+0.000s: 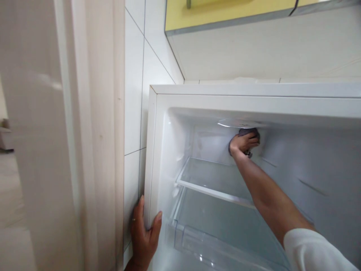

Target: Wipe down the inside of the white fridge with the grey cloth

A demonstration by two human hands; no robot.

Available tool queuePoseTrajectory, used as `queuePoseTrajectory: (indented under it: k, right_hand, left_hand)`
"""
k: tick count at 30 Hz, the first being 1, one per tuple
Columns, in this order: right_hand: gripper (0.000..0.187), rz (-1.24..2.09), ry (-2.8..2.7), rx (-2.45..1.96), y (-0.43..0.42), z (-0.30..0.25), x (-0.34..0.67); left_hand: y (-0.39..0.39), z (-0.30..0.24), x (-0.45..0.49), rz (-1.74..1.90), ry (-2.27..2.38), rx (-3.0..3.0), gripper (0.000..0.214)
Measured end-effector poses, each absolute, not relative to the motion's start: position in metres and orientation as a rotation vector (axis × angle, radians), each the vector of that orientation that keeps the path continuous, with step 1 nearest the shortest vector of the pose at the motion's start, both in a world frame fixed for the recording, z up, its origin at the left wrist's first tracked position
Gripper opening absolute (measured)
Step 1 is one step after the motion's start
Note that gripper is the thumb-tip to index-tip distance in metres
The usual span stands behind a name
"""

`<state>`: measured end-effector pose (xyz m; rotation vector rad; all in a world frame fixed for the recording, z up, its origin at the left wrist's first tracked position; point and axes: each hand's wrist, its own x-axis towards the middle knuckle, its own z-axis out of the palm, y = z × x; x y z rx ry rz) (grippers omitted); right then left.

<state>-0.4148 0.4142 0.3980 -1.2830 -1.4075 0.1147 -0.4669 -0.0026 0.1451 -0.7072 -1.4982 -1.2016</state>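
Observation:
Deep inside a white fridge [175,89], my right hand [244,142] presses a dark cloth [249,132] against the upper back wall. The fingers lie over the cloth, which bunches out above and below them. My left hand [145,233] grips the left front edge of the fridge, thumb on the inner side and fingers on the outer side. Just above my right hand is a clear light cover [239,123] on the fridge ceiling. Below my right arm sits a glass shelf [214,192] with a white front rim.
A clear plastic drawer [220,244] lies under the shelf. Yellow-fronted cabinets [225,13] hang above the fridge. White wall tiles [134,94] and a pale door frame [98,131] stand close on the left.

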Motion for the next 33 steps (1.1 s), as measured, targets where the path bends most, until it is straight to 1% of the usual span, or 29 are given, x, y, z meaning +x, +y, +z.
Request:
queuePoseTrajectory:
  k: [3, 8, 13, 19, 24, 28, 29, 33]
  right_hand:
    - [0.063, 0.223, -1.258, -1.247, 0.4, 0.397, -0.443]
    - [0.065, 0.307, -1.301, -1.192, 0.371, 0.401, -0.482]
    - [0.06, 0.489, -1.475, -1.066, 0.335, 0.407, -0.507]
    - [0.052, 0.671, -1.778, -0.739, 0.288, 0.416, -0.529]
    - [0.049, 0.701, -1.795, -0.618, 0.239, 0.423, -0.503]
    - [0.043, 0.698, -1.691, -0.511, 0.187, 0.416, -0.464]
    - [0.043, 0.741, -1.641, -0.426, 0.173, 0.412, -0.453]
    - [0.042, 1.111, -1.384, 0.05, 0.124, 0.401, -0.397]
  left_hand:
    - [-0.002, 0.145, -0.466, -1.21, -1.477, -0.712, 0.07]
    - [-0.002, 0.144, -0.465, -1.199, -1.47, -0.685, 0.071]
    - [-0.002, 0.146, -0.466, -1.192, -1.473, -0.703, 0.069]
    - [-0.002, 0.154, -0.465, -1.108, -1.447, -0.717, 0.068]
    - [0.0, 0.152, -0.471, -1.054, -1.406, -0.713, 0.066]
    - [0.004, 0.15, -0.478, -1.009, -1.394, -0.692, 0.069]
    - [0.005, 0.15, -0.479, -1.005, -1.392, -0.691, 0.07]
    - [0.006, 0.153, -0.478, -0.984, -1.407, -0.708, 0.071]
